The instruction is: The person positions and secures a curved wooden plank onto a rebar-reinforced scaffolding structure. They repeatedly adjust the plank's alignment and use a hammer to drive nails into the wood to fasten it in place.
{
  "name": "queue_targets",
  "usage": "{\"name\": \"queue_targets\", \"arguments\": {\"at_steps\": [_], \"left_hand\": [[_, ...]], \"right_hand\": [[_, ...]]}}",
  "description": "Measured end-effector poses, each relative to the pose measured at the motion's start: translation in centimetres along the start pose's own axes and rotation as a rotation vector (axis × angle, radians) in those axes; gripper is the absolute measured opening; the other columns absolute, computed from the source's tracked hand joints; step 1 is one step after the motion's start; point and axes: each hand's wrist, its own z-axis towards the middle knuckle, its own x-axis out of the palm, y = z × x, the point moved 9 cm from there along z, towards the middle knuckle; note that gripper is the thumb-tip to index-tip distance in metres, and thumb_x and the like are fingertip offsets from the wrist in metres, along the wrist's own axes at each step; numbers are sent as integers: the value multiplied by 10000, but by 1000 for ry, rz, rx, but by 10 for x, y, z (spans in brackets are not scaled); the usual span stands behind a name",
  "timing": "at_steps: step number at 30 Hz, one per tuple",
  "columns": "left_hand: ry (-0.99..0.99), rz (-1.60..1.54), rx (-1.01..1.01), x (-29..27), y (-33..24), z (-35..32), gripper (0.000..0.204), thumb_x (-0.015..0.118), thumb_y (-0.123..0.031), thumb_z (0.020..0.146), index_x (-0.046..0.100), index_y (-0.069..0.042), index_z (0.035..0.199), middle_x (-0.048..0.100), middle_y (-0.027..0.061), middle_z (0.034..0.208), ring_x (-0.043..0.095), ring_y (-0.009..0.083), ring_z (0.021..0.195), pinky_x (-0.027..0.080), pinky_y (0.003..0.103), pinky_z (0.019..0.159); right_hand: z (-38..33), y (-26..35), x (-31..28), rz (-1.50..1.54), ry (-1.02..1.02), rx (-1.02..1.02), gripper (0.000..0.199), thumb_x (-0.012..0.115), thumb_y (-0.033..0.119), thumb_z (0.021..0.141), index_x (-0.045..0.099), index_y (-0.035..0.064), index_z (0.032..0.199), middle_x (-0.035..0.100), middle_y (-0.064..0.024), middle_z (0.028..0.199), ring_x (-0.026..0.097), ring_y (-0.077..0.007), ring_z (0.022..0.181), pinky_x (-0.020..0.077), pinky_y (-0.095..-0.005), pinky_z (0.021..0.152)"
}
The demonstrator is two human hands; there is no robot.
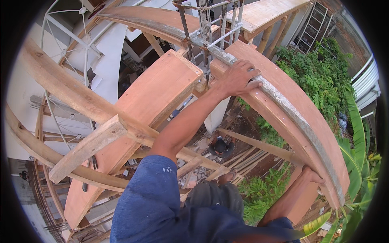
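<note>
While left hand (239, 77) grips formwork edge (283, 105) — right hand (310, 175) grasps underside | open drop between.

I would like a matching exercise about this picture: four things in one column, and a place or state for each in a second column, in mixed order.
Things
1. left hand
2. right hand
3. rebar cage
4. person below

Places or states
A. on the ground, far under the beams
B. stands up between the wooden forms
C. lies on the grey top edge of the curved form
D. grips the lower part of the curved form, at the right

Pairs: 1-C, 2-D, 3-B, 4-A
</note>
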Motion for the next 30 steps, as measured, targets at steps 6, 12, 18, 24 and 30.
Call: {"name": "queue_targets", "arguments": {"at_steps": [6, 12, 18, 24, 30], "left_hand": [[51, 16, 1, 7, 15, -15, 556, 607, -479, 883, 583, -140, 1324, 557, 130, 1288, 457, 318, 1264, 296, 463, 1113], [127, 117, 12, 3, 12, -15, 774, 680, -613, 752, 547, -159, 1364, 526, 128, 1344, 415, 329, 1313, 255, 509, 1138], [202, 157, 15, -2, 16, -22, 951, 768, -636, 629, 494, -160, 1405, 478, 119, 1407, 388, 348, 1341, 244, 526, 1151], [221, 236, 137, 9, 23, -24, 1074, 887, -432, 549, 389, -171, 1464, 436, 99, 1440, 386, 334, 1336, 268, 487, 1160], [211, 236, 154, 8, 25, -19, 1122, 899, -472, 472, 423, -182, 1446, 474, 68, 1418, 397, 308, 1349, 292, 497, 1150]], "right_hand": [[2, 0, -3, 8, 29, 18, 851, 168, 701, 905, 277, 119, 1516, 272, -143, 1562, 255, -382, 1436, 233, -570, 1182], [-5, 1, -3, 24, 44, 35, 816, 206, 674, 924, 280, 115, 1514, 270, -143, 1563, 260, -381, 1433, 233, -579, 1178], [15, -9, -25, 139, 108, 126, 732, 369, 601, 943, 320, 105, 1479, 321, -170, 1516, 305, -385, 1403, 257, -614, 1155], [54, 6, -64, 124, 143, 102, 750, 559, 535, 893, 316, 141, 1482, 330, -135, 1509, 307, -347, 1400, 257, -586, 1150], [75, 1, -64, 164, 248, 19, 773, 587, 537, 885, 306, 135, 1483, 383, -102, 1484, 364, -310, 1370, 286, -490, 1158]]}}
